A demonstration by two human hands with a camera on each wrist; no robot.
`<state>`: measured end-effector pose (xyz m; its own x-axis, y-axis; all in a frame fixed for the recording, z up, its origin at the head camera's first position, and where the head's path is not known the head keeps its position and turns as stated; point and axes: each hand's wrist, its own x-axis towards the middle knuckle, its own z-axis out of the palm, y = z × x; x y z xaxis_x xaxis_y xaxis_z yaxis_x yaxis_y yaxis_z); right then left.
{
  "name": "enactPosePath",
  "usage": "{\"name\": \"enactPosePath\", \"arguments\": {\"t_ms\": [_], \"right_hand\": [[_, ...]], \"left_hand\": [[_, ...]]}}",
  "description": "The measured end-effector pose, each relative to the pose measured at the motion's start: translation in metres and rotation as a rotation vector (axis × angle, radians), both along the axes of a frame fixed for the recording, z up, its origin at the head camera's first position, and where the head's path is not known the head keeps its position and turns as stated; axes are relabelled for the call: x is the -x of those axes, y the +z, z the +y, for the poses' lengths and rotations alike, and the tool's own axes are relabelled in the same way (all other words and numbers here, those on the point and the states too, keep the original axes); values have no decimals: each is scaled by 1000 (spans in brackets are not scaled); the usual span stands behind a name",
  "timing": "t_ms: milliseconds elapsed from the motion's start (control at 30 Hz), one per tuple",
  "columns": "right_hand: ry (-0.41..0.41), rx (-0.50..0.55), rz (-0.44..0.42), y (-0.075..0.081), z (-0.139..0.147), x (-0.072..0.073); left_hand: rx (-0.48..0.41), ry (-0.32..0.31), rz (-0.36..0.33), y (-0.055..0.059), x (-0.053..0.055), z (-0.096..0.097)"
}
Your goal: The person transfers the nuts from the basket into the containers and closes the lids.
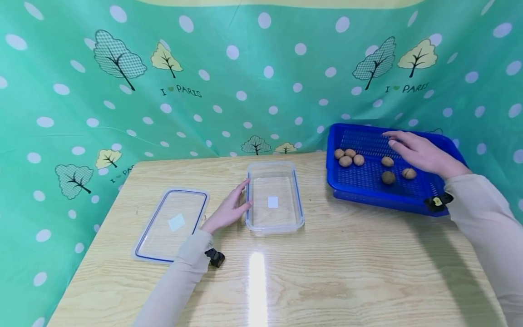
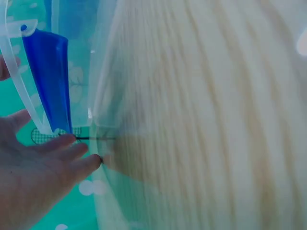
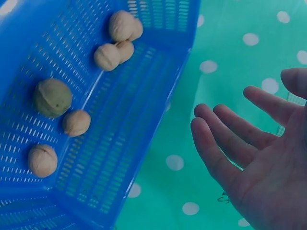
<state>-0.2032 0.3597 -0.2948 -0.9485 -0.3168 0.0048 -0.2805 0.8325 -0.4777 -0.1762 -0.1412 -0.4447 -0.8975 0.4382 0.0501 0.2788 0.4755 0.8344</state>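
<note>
A clear rectangular food container (image 1: 271, 170) with blue edging stands uncovered on the table, with a white label on its bottom. My left hand (image 1: 226, 211) is at its left side, fingers extended; in the left wrist view, the fingertips (image 2: 86, 165) reach the wall below a blue clip flap (image 2: 50, 76). Over the rear right part of a blue plastic basket (image 1: 367, 200) hovers my right hand (image 1: 426, 154), holding nothing. Several walnuts (image 1: 345, 161) cluster at the basket's left. Three others lie nearer its middle, including a darker, greenish-brown one (image 3: 53, 97).
Left of the container, the clear lid (image 1: 163, 240) with a blue seal and white label lies flat, partly behind my left forearm. A green dotted cloth (image 1: 245, 91) hangs behind the wooden table (image 1: 327, 277). The basket stands at the table's back right.
</note>
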Motion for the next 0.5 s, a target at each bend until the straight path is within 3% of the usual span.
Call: {"name": "enactPosePath", "arguments": {"t_ms": [200, 267, 433, 500], "right_hand": [[-36, -16, -49, -4, 7, 8], [-44, -18, -66, -5, 9, 10], [-66, -22, -108, -9, 14, 14], [-71, -24, -116, -11, 16, 15]], "left_hand": [[-74, 89, 20, 2, -1, 4], [-119, 107, 6, 13, -6, 7], [-276, 155, -117, 16, -6, 10], [-327, 177, -163, 7, -1, 10]]}}
